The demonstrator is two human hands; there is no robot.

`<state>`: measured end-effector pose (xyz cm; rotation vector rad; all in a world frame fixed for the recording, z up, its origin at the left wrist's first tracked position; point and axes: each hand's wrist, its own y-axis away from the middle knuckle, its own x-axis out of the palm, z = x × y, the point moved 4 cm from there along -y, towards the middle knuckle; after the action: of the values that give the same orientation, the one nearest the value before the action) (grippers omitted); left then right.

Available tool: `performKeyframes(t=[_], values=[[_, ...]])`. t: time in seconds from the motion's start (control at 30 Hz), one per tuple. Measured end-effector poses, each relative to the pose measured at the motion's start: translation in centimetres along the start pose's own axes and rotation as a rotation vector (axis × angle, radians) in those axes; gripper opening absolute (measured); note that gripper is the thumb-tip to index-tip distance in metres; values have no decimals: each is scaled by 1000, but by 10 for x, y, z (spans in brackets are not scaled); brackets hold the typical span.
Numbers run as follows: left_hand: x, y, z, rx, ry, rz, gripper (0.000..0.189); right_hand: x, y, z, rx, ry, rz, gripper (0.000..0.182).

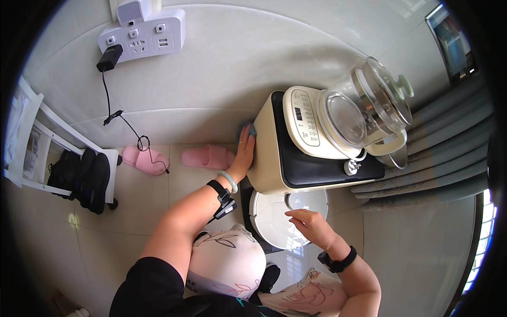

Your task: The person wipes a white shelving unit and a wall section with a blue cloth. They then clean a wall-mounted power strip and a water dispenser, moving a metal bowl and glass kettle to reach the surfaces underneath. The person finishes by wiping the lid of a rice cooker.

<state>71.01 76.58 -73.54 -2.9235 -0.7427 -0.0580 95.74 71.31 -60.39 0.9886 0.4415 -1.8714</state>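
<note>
My left hand (246, 152) lies against the side of a cream cabinet-like appliance (264, 150) with a black top; a blue-grey cloth (242, 130) shows behind its fingers, pressed to that side. Over a round white robot vacuum (273, 224) on the floor is my right hand (313, 226), its fingers slightly bent and nothing seen in them. A cream kettle base with a control panel (304, 117) stands on the black top, and a glass kettle (374, 107) with a pale green knob is beside it. A white plug (351, 168) rests at the top's edge.
Pink slippers (148, 161) lie on the tiled floor by the wall. Left of them stands a white wheeled rack (43, 186) with black shoes (95, 178). A wall socket adapter (148, 37) has a black plug (109, 58) with a dangling cable. A grey curtain (435, 138) hangs at right.
</note>
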Motion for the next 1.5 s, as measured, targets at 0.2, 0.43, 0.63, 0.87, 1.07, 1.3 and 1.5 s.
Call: performKeyframes(t=[0.2, 0.43, 0.63, 0.87, 1.07, 1.3, 1.5], values=[[-8, 17, 134, 12, -493, 165, 62, 19, 9, -23, 127, -3, 82, 21], [-4, 1, 120, -439, 709, 57, 54, 23, 0, -40, 167, 14, 109, 20], [-1, 25, -78, -55, 810, 169, 51, 23, -19, -37, 116, 10, 88, 21], [6, 55, -98, 336, 46, 126, 50, 24, -39, -23, 72, -5, 100, 21], [4, 76, 81, -152, 16, 72, 53, 34, -30, -25, 130, 0, 155, 21], [14, 90, 93, -369, 650, 180, 63, 39, -19, -38, 168, 22, 149, 20], [-3, 102, -120, -125, 379, 546, 67, 39, -13, -50, 183, 18, 106, 22]])
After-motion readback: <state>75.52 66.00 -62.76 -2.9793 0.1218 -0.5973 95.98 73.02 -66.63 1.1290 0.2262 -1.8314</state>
